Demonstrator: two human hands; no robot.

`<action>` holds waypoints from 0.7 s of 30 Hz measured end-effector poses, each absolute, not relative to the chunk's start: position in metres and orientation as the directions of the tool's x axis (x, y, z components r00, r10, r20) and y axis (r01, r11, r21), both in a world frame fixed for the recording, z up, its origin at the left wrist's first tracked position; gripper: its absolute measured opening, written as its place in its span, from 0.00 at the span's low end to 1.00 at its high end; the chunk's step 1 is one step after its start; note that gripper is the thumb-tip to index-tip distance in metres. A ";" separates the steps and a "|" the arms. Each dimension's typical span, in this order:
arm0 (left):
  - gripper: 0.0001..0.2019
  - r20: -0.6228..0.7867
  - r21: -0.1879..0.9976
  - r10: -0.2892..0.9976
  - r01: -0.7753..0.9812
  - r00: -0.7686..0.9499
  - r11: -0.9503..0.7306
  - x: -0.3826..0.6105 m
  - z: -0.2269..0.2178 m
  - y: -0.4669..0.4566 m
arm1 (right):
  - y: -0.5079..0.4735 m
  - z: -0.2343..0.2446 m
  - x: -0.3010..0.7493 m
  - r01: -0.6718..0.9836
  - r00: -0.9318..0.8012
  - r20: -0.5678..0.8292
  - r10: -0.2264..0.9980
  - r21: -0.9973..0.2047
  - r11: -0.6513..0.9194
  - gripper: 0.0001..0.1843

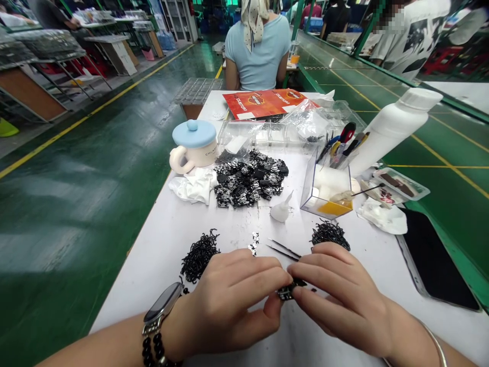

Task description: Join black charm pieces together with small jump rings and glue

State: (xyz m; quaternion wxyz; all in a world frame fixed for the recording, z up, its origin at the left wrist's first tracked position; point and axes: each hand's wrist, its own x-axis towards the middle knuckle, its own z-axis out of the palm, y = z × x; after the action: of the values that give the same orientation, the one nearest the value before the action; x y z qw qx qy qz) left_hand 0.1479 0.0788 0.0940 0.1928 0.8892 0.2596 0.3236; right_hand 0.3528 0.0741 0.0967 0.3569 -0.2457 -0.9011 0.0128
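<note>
My left hand (233, 300) and my right hand (336, 295) meet over the white table, their fingertips pinching a small black metal part (289, 291) from both sides. Just above my right fingers lie slim black tweezers (284, 249). A heap of short black coiled pieces (199, 256) sits beyond my left hand, and a second heap (330, 234) sits beyond my right. Between them are a few small silver-and-black parts (252, 243). A larger pile of black-and-silver parts (248, 178) lies farther up the table.
Up the table stand a small white glue bottle (278, 210), a blue-lidded mug (193, 142), a clear box (326, 191) holding tools, and a white bottle (393, 130). A black phone (433, 257) lies at the right edge. A seated co-worker (257, 53) is beyond the table.
</note>
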 end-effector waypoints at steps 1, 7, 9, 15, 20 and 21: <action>0.18 0.489 0.512 0.583 0.328 0.648 -0.794 0.148 0.095 0.079 | 0.074 0.100 0.351 0.443 -0.609 0.647 0.458 -0.202 0.874 0.07; 0.18 0.539 0.515 0.586 0.314 0.606 -0.798 0.148 0.098 0.079 | 0.073 0.114 0.343 0.502 -0.546 0.655 0.522 -0.244 0.830 0.12; 0.18 0.537 0.522 0.594 0.317 0.598 -0.792 0.148 0.097 0.078 | 0.074 0.115 0.343 0.499 -0.554 0.654 0.515 -0.234 0.834 0.12; 0.20 0.518 0.550 0.609 0.312 0.601 -0.775 0.148 0.094 0.079 | 0.075 0.107 0.350 0.454 -0.614 0.648 0.451 -0.178 0.873 0.10; 0.16 0.492 0.601 0.651 0.316 0.578 -0.734 0.150 0.096 0.079 | 0.074 0.088 0.357 0.418 -0.652 0.608 0.453 -0.209 0.884 0.05; 0.15 0.472 0.630 0.671 0.314 0.572 -0.710 0.150 0.096 0.079 | 0.075 0.086 0.358 0.415 -0.659 0.600 0.454 -0.213 0.884 0.07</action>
State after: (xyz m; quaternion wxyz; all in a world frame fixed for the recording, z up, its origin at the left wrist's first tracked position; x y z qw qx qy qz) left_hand 0.1504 0.0787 0.0957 0.2472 0.8513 0.2893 0.3611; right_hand 0.3577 0.0745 0.0855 0.3370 -0.2386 -0.9103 0.0289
